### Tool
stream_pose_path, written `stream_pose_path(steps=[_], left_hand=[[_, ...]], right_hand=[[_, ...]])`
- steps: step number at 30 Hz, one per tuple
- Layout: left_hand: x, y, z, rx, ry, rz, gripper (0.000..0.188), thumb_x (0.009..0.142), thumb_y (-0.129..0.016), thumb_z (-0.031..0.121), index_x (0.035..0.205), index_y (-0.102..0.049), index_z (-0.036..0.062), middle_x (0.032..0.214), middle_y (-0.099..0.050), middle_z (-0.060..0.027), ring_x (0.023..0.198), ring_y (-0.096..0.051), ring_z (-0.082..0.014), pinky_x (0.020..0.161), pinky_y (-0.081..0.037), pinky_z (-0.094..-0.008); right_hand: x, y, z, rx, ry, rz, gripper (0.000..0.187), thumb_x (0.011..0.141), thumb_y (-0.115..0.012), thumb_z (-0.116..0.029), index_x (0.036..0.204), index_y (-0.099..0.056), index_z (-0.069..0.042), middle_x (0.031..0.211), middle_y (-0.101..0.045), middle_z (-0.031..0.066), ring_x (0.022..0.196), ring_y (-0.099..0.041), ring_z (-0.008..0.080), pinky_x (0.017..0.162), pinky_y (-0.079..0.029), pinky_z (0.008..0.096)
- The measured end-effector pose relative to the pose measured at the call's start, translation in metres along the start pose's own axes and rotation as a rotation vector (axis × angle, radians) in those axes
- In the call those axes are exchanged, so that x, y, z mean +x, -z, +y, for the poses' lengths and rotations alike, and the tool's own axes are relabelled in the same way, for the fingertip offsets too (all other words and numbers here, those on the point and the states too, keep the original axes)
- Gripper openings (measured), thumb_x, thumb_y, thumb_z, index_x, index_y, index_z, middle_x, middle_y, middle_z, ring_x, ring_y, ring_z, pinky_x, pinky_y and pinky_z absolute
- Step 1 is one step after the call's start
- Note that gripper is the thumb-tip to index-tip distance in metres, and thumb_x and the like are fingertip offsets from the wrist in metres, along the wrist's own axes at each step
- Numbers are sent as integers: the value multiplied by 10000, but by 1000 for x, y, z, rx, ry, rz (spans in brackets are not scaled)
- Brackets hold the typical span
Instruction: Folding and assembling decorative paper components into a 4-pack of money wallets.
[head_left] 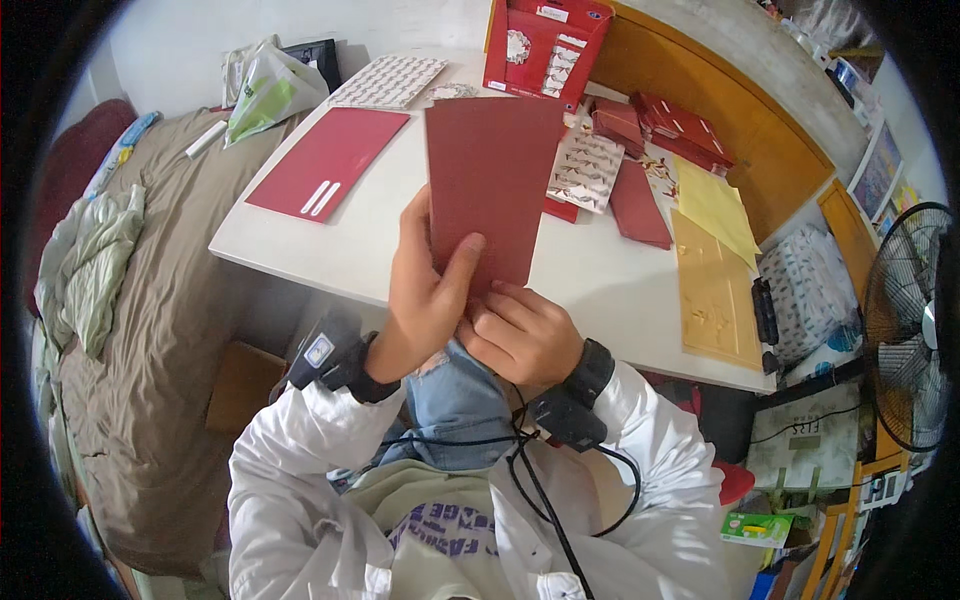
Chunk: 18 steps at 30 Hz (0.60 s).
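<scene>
A tall, plain dark red card (495,180) is held upright over the near edge of the white table. My left hand (432,255) grips its lower left side, thumb across the front and fingers behind. At the card's bottom edge, my right hand (525,335) is closed with curled fingers, pinching the lower end. Whether the card is folded or an envelope, I cannot tell. To the left on the table lies a flat red sheet (325,160) with two white strips near its near end. A sheet of silvery stickers (585,165) lies just right of the card.
On the white table (600,290) stand a red box (550,50) and stacked red cards (682,130). A patterned sheet (390,80) lies at the back left, yellow envelopes (715,290) at the right. A bed (170,300) is left, a fan (910,325) right. Black cables (525,450) cross my lap.
</scene>
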<state>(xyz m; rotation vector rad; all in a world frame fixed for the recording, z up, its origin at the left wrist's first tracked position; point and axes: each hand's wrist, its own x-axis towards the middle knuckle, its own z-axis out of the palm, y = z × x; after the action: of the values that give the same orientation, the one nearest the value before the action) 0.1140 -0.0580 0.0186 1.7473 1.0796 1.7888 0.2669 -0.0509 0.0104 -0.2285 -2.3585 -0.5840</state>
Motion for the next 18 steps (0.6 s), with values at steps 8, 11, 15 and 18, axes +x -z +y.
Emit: stream_pose_path(steps=[8, 11, 15, 18], left_hand=[[-3, 21, -36, 124, -23, 145, 342, 920, -477, 2, 1222, -323, -35, 1121, -502, -182, 991, -540, -196, 867, -437, -303], [-5, 16, -40, 14, -15, 156, 336, 919, -468, -12, 1219, -319, -42, 1114, -502, -173, 997, -536, -181, 876, -436, -298], [-5, 15, -36, 0, 7, 125, 333, 919, -466, -18, 1214, -314, -49, 1107, -496, -168, 1005, -530, -177, 882, -435, -297], [-5, 17, -32, 55, -18, 87, 326, 921, -463, -16, 1207, -312, -55, 1109, -484, -172, 1017, -523, -177, 885, -430, -293]], right_hand=[[-20, 11, 90, -129, -860, -59, 439, 855, -602, -356, 1102, -567, 4, 1005, -569, 178, 935, -572, 360, 793, -471, 438], [-40, -3, 157, -195, -949, -33, 624, 846, -583, -487, 1168, -514, 43, 1118, -525, 256, 1016, -541, 412, 877, -445, 454], [-50, -35, 195, -150, -1231, -15, 784, 713, -652, -550, 1193, -513, 54, 1179, -529, 321, 1085, -533, 432, 930, -428, 447], [-64, -48, 216, -210, -1252, -303, 375, 776, -616, -257, 1037, -586, 11, 939, -655, 181, 872, -631, 345, 763, -498, 406]])
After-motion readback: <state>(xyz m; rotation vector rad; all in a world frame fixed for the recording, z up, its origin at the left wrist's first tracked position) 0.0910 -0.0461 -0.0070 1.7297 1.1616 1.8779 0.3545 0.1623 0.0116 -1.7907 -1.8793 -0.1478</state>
